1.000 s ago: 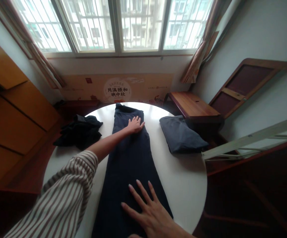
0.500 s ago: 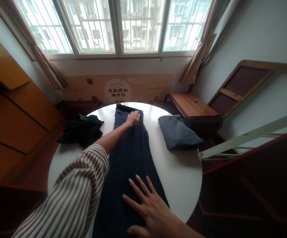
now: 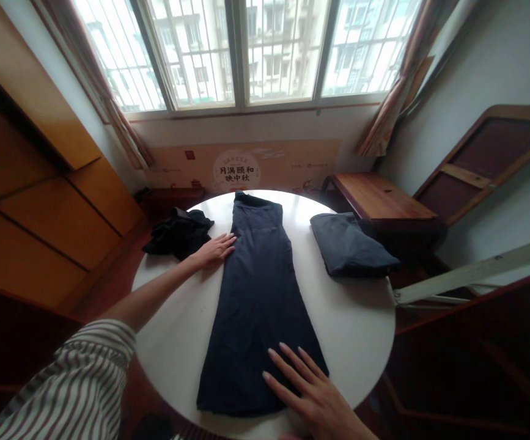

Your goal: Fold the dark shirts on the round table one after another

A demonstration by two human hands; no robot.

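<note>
A pair of dark navy trousers [image 3: 262,287] lies lengthwise on the round white table [image 3: 173,342], one leg over the other, waistband at the far end and hems towards me. My left hand [image 3: 217,249] is at the left edge of the trousers, fingers stretched out and fingertips touching the cloth. Near the hem, my right hand [image 3: 308,388] lies with spread fingers on the lower right part of the trousers. Neither hand grips anything.
A crumpled black garment [image 3: 180,232] lies at the table's left edge. A folded grey garment [image 3: 351,244] sits on the right. Beyond the table stand a wooden stool [image 3: 379,195], orange-brown cabinets [image 3: 54,232] and a printed panel [image 3: 292,165] under the window.
My left hand has moved from the upper part of the trousers towards me and left, to their left edge. My right hand stays spread near the hem. The view has shifted, showing the whole hem.
</note>
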